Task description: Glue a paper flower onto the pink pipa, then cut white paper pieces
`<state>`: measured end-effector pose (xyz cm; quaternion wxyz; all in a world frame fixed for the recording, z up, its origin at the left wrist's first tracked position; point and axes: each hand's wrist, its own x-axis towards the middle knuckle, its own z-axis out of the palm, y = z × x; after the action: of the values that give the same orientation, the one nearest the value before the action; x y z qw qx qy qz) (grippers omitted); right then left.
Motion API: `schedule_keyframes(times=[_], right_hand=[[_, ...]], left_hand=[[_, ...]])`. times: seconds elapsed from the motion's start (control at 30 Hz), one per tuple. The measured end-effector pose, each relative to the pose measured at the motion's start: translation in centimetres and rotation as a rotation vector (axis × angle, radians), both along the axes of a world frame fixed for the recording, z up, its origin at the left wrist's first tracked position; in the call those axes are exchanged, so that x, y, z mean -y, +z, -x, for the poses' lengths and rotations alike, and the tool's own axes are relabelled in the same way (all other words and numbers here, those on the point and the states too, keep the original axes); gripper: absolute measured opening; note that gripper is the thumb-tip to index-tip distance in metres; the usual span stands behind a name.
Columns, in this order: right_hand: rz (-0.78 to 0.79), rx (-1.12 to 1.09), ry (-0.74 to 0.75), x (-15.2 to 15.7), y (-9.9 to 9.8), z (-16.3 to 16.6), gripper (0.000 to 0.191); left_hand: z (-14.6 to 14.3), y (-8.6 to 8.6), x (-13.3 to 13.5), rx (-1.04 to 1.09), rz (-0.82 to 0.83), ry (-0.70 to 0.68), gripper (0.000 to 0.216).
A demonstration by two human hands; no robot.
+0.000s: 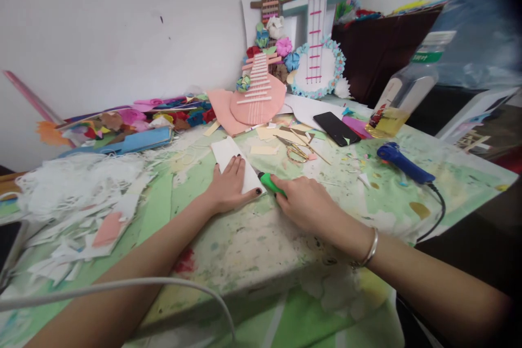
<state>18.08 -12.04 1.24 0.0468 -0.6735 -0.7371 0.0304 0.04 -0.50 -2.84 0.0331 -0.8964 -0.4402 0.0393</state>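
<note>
My left hand (231, 185) lies flat with fingers stretched out, pressing down a white sheet of paper (228, 153) on the green, paint-stained table (253, 239). Just to its right, my right hand (305, 204) is closed around a green-handled tool (269, 182), whose tip touches the sheet's lower right edge. A silver bangle sits on my right wrist.
Scissors (294, 150), paper strips and a black phone (336, 128) lie beyond the hands. A blue glue gun (402, 162) with a black cord rests at right, a bottle (402, 95) behind it. Paper scraps (77, 201) pile at left; paper guitars and flowers (265, 79) stand by the wall.
</note>
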Motion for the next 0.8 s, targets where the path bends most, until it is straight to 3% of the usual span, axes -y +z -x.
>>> schedule_keyframes(times=[0.8], right_hand=[[-0.033,0.015,0.004,-0.77,-0.30,-0.03,0.039]], left_hand=[[0.10,-0.33,-0.18,0.002,-0.012,-0.011,0.102]])
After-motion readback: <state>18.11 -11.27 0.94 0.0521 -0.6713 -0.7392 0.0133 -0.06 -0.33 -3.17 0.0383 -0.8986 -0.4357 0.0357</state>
